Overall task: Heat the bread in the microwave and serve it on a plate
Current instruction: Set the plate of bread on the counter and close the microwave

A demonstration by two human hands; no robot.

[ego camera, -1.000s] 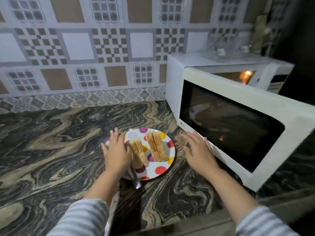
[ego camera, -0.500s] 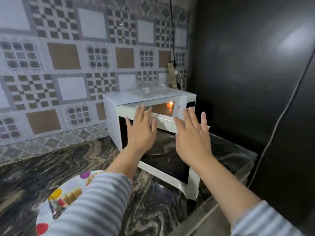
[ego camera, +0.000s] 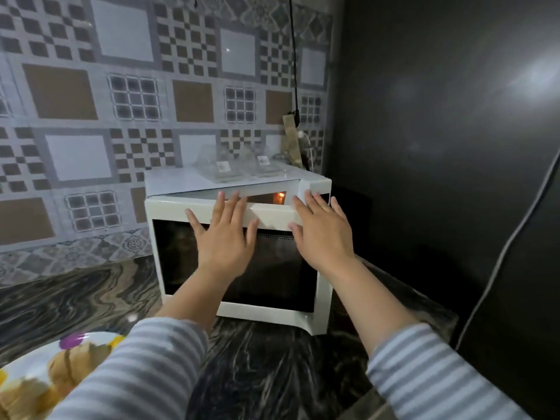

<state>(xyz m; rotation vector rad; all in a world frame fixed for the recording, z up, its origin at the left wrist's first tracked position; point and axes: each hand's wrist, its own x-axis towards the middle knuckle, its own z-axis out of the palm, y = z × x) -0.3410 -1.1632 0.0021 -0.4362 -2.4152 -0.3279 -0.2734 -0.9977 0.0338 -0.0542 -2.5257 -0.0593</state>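
Bread (ego camera: 65, 369) on spotted plate (ego camera: 33, 366), low and behind left sleeve (ego camera: 136, 371), well back from both sets of fingertips. Pale brown slices, blurred; judged light, soft, easily crushed or crumbled, probably warm. Best carried by plate rim, not pinched directly; plate looks smooth, stiff and breakable, so grip under edge with thumb on top.

Left hand (ego camera: 224, 237) flat against microwave door (ego camera: 236, 268), fingers (ego camera: 219, 207) spread apart and reaching onto white top band, holding nothing. Right hand (ego camera: 321, 234) just beside it, fingers (ego camera: 309, 204) likewise splayed and empty, tips at door's upper right corner. Door ajar: gap beyond fingertips, orange lamp (ego camera: 280, 197) glowing between both hands. Judged as pushing door closed; light, hinged, needs firm even press.

Beneath wrists, dark marbled counter (ego camera: 272, 359). Beyond fingertips, clear packets (ego camera: 233, 165) on microwave (ego camera: 188, 183) top, patterned tile wall (ego camera: 136, 101), hanging cable (ego camera: 293, 56).
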